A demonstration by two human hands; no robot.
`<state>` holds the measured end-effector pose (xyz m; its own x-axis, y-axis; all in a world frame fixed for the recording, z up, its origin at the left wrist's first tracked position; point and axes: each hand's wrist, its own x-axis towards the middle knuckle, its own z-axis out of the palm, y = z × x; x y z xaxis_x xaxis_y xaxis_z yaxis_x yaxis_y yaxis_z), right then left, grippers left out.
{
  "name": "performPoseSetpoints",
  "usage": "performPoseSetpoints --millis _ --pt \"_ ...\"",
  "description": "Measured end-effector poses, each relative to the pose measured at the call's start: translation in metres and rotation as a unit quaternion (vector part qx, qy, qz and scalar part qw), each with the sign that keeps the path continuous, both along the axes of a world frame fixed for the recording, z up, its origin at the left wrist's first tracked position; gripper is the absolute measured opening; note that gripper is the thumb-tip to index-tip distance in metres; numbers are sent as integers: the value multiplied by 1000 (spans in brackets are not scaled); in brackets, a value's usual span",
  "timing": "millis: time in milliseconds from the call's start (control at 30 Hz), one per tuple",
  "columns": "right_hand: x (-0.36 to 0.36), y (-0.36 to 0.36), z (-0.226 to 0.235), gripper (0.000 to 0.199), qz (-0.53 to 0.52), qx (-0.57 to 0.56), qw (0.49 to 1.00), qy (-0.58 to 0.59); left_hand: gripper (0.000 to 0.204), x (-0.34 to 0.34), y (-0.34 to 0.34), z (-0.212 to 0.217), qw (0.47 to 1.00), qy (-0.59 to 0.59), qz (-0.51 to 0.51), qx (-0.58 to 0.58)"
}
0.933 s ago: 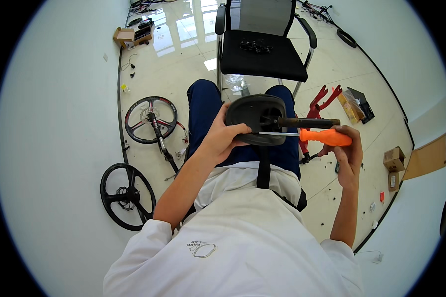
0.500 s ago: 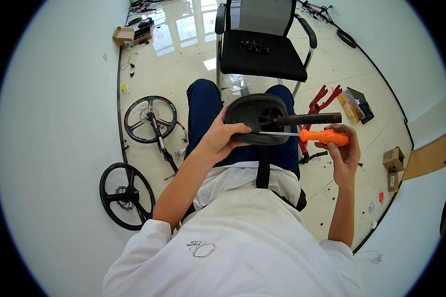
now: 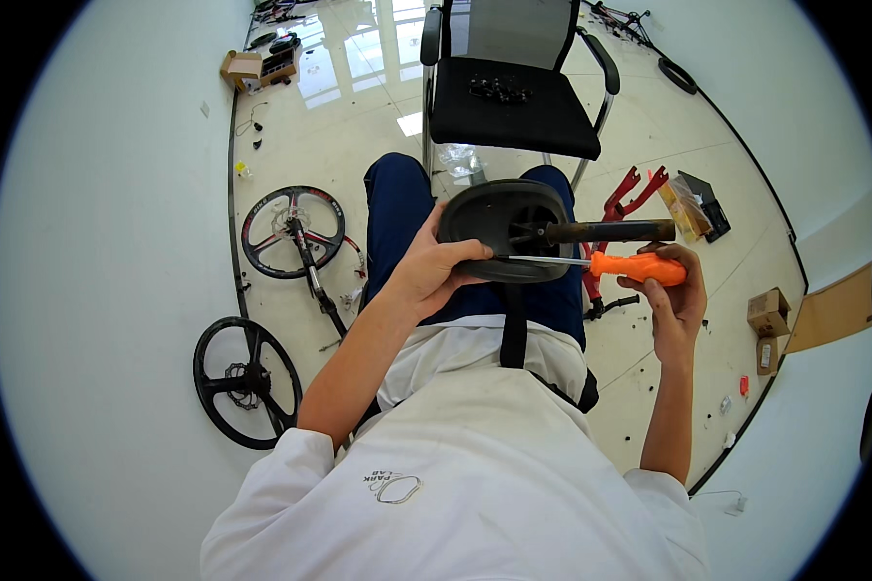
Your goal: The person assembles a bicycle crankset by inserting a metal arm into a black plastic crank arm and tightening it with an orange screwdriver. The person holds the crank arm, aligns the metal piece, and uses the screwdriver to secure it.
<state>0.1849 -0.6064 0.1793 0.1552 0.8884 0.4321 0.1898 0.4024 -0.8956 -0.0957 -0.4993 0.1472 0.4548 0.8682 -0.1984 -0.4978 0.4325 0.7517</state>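
Over my lap a black bicycle saddle [image 3: 480, 215] is turned underside up, its dark seat post [image 3: 615, 230] pointing to the right. My left hand [image 3: 434, 269] grips the saddle's near left rim, thumb on top at the edge. In my right hand [image 3: 676, 300] is a screwdriver [image 3: 639, 267] with an orange handle, fingers closed round the grip. Its metal shaft lies along the near rim of the saddle, and the tip is by my left thumb. Whether the tip sits under the rim, I cannot tell.
A black chair [image 3: 513, 107] with small dark parts [image 3: 499, 90] on its seat stands ahead. On the left floor lie a wheel with a fork [image 3: 295, 232] and a black wheel [image 3: 247, 384]. To the right are a red frame piece [image 3: 622, 198], a handlebar [image 3: 612, 307] and cardboard boxes [image 3: 769, 312].
The saddle with its seat post and the screwdriver have shifted very slightly to the right. Both hands keep the same grip.
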Motion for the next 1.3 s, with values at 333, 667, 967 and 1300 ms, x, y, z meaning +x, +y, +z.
performPoseSetpoints --millis 333,667,967,1300 --pt "1 0 -3 33 -3 2 1000 9 62 2 -3 2 999 15 15 29" --pt "2 0 -5 33 3 3 1000 29 67 2 -3 0 999 18 20 23" --pt "2 1 -9 33 0 -1 1000 31 65 3 -1 1 1000 1 12 11" --pt "6 3 -13 32 0 -29 998 56 66 1 -1 0 1000 -5 5 3"
